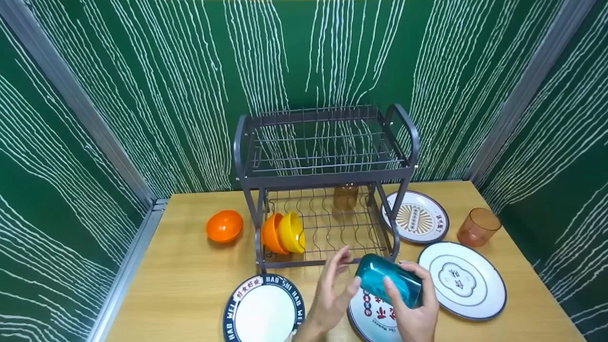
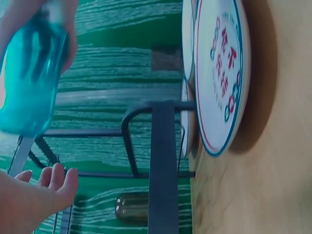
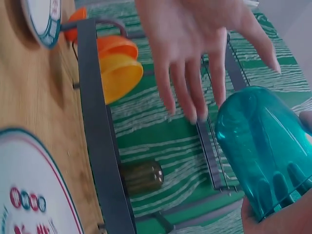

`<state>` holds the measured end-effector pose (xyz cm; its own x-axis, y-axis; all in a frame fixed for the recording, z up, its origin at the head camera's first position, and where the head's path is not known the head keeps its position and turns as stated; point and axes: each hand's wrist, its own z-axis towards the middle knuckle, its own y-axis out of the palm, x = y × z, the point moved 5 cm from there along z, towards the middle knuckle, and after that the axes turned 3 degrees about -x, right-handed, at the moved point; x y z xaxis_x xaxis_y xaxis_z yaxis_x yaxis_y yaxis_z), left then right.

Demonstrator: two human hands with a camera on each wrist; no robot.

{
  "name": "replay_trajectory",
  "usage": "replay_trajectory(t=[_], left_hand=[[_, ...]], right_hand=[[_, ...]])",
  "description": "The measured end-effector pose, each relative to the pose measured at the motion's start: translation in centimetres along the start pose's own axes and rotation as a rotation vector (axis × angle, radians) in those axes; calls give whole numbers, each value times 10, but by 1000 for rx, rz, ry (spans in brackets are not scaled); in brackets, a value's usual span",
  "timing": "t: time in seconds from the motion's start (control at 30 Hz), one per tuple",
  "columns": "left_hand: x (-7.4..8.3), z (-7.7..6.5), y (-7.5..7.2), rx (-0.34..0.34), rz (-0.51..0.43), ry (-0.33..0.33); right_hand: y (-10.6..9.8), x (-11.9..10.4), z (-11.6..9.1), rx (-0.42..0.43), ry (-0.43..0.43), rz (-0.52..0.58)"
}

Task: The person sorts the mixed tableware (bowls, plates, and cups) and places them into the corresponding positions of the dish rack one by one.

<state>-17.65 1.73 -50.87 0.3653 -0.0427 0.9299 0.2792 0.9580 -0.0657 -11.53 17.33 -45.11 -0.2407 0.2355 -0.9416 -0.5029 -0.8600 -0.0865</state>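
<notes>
A teal see-through cup (image 1: 390, 279) lies tilted in my right hand (image 1: 419, 304), whose fingers and thumb curl round it; its closed end points up and to the left. My left hand (image 1: 330, 294) is beside the cup, fingers loosely extended and holding nothing. In the right wrist view a gap shows between most of the left hand (image 3: 195, 53) and the cup (image 3: 265, 146). Under both hands is a white plate (image 1: 370, 318) with red lettering, partly hidden. Just beyond them stands a dark two-tier dish rack (image 1: 327, 179).
On the rack's lower tier are an orange bowl (image 1: 270, 233), a yellow bowl (image 1: 291, 232) and a brown cup (image 1: 345, 197). Another orange bowl (image 1: 224, 226) sits left. A navy-rimmed plate (image 1: 263, 313) lies in front; two plates (image 1: 463, 280) and an amber cup (image 1: 479, 227) are right.
</notes>
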Motion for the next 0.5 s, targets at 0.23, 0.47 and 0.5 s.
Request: replay_trajectory(t=[0.23,0.47,0.5], left_hand=[[-5,-2,21,-87,-122,-125],[1,-3,29,-91,-307,-122],[3,-3,29,-80,-320,-112]], right_hand=[[10,1,-5,-1,64,82],[16,12,-9,-38,-36,173],[17,17,-10,-44,-28,179]])
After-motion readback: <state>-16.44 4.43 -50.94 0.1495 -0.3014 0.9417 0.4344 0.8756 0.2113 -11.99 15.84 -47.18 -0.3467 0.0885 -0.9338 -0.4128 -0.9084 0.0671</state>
